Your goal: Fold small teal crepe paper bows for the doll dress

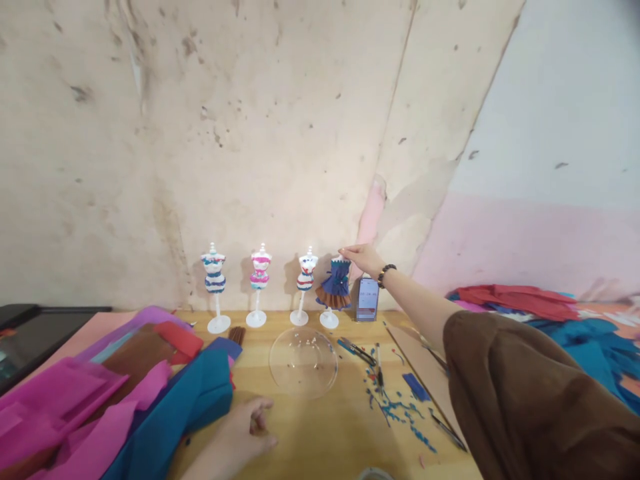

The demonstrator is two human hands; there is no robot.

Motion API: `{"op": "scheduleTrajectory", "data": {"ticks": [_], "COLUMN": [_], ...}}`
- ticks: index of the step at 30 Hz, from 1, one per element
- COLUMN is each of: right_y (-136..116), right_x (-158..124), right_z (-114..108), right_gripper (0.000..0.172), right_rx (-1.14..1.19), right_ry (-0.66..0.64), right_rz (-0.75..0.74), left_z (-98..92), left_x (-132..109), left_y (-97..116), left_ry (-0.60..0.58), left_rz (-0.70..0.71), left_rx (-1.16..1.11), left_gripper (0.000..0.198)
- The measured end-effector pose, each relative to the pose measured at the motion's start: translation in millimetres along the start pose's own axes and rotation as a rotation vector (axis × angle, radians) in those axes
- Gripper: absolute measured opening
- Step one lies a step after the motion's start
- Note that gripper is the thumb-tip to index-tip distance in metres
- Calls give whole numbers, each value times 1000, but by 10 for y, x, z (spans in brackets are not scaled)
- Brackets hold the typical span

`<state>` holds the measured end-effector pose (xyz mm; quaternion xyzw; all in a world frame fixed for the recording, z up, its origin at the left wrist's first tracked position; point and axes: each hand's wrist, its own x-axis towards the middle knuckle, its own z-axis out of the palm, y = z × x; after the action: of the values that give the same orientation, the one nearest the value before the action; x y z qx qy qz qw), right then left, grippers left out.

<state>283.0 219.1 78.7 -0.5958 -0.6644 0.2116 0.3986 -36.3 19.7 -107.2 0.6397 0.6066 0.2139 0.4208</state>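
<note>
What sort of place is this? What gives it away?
Probably a small craft workspace: miniature dress forms stand on a wooden tabletop, with folded colored sheets piled at the left and blue scraps scattered at the right.

Dressed mannequin (339, 280), neck behind right hand (363, 258)
</note>
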Motion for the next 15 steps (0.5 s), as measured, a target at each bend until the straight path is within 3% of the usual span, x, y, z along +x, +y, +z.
{"op": "scheduleTrajectory", "data": {"ticks": [9,15], "right_y": [48,61], "right_x": [52,61], "right_z": [32,60], "right_gripper": [32,32], "right_rx": [15,21], "right_ry": [9,17], "right_rz": [-26,-40], "left_z": [68,46], "left_x": [135,109], "left_y": [-211,-193], "left_ry": [-8,-19], "left_rz": [-12,15], "left_rx": [-20,1], "left_gripper": [52,53]}}
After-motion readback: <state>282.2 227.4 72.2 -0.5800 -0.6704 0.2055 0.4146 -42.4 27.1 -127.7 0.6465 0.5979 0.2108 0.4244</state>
